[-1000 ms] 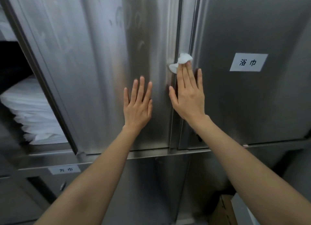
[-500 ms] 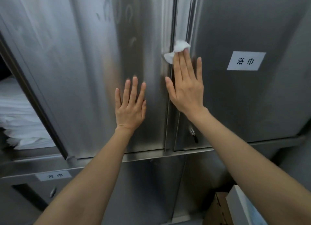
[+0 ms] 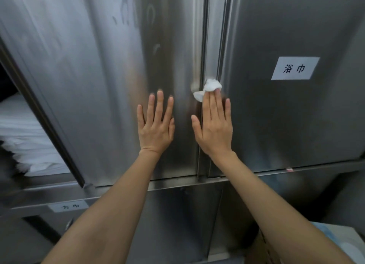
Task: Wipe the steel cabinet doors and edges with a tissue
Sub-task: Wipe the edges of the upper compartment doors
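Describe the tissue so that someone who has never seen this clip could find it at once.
Start at the steel cabinet's two upper doors and find the vertical seam where they meet. Partway down it, the right hand lies flat, and the tissue is the small crumpled white wad pressed under its fingertips. The white label nearby is flat, printed and further right.

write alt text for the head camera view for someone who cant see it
A person's right hand presses a white tissue with straight fingers against the seam between two steel cabinet doors, while the left hand rests flat on the left door. The right door carries a white label; folded white cloth shows at far left.
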